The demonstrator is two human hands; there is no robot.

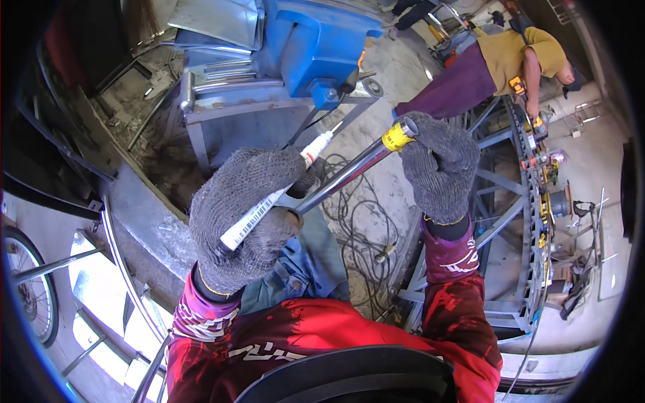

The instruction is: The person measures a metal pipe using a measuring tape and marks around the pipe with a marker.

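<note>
My left hand (245, 215), in a grey knit glove, is closed around a white pen-like marker (255, 218). Its narrow tip points up and away, and a printed label runs along its barrel. A shiny metal tube (356, 166) slants between my hands, its near end against the left glove's fingers; whether they also grip it cannot be told. Around the tube's far end is a yellow band (398, 136) with dark print. My right hand (440, 168), gloved alike, is closed on the tube at that end, fingers curled behind it.
Ahead stands a metal workbench (235, 111) with a blue machine body (322, 50) and several metal bars. Cables (366, 248) lie coiled on the floor. Rightward, a long steel frame (497, 221) stands near a bending co-worker (500, 64) handling a power tool. A bicycle wheel (30, 285) is at left.
</note>
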